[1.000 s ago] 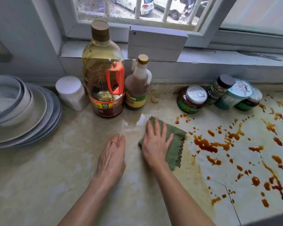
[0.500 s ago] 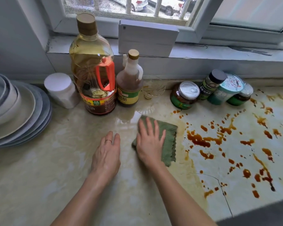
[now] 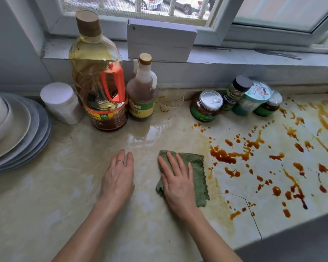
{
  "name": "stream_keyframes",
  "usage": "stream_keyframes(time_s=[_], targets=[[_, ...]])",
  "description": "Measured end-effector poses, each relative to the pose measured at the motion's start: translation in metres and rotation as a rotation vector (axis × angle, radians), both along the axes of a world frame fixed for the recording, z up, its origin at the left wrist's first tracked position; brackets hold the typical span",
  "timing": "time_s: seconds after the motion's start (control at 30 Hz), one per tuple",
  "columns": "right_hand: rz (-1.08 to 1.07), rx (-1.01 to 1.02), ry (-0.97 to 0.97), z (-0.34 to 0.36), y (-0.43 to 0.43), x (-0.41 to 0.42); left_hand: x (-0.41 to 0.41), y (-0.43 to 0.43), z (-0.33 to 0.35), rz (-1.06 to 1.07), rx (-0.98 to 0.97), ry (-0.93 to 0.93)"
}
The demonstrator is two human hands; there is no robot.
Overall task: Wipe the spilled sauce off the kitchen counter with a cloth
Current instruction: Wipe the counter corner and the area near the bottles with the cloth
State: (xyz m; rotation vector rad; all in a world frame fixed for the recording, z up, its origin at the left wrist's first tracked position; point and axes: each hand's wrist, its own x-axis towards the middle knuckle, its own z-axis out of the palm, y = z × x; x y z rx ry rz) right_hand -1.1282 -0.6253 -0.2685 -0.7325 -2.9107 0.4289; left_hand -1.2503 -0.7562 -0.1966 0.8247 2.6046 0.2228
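A green cloth [image 3: 196, 171] lies flat on the pale marble counter [image 3: 45, 205]. My right hand [image 3: 176, 180] presses on it with fingers spread, covering its left half. My left hand [image 3: 118, 176], with a ring on one finger, rests flat on the bare counter just left of the cloth and holds nothing. Brown sauce [image 3: 223, 156] is spattered in blobs and streaks over the counter to the right of the cloth, as far as the right edge. A faint yellowish smear runs along the cloth's right side.
A big oil bottle [image 3: 98, 76], a vinegar bottle [image 3: 142, 91] and a white container [image 3: 60, 103] stand at the back left. Several jars [image 3: 205, 105] stand against the back wall at right. Stacked plates [image 3: 27, 133] sit far left. The counter's front edge [image 3: 273, 237] drops off at lower right.
My right hand has slid the cloth a little toward me, away from the bottles. The left hand stays flat on the counter. The camera view has shifted.
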Motion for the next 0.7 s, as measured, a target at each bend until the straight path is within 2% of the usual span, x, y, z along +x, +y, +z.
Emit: stream_keyframes(time_s=[0.07, 0.13, 0.23, 0.4, 0.43, 0.5, 0.6, 0.7], targets=[[-0.019, 0.019, -0.007, -0.003, 0.024, -0.006, -0.001, -0.001, 0.002, -0.002, 0.003, -0.005], [-0.138, 0.003, 0.01, -0.003, 0.046, -0.017, -0.001, -0.002, 0.001, 0.003, 0.014, -0.011], [-0.226, -0.023, 0.069, -0.005, 0.039, -0.015, 0.0, -0.003, 0.001, 0.026, 0.023, -0.021], [0.073, -0.01, 0.071, -0.006, 0.013, 0.042, 0.002, -0.002, -0.001, 0.05, 0.04, -0.03], [0.074, -0.001, 0.069, -0.008, 0.023, 0.046, 0.003, -0.002, 0.0, 0.046, 0.03, -0.02], [-0.053, -0.019, 0.08, -0.008, 0.04, 0.042, 0.003, -0.002, -0.001, 0.013, 0.003, 0.018], [-0.198, -0.05, 0.108, -0.006, 0.026, 0.033, 0.004, 0.001, -0.006, 0.005, -0.018, 0.04], [-0.029, -0.038, 0.098, -0.004, -0.006, 0.054, 0.007, 0.004, -0.014, 0.0, -0.029, 0.075]])
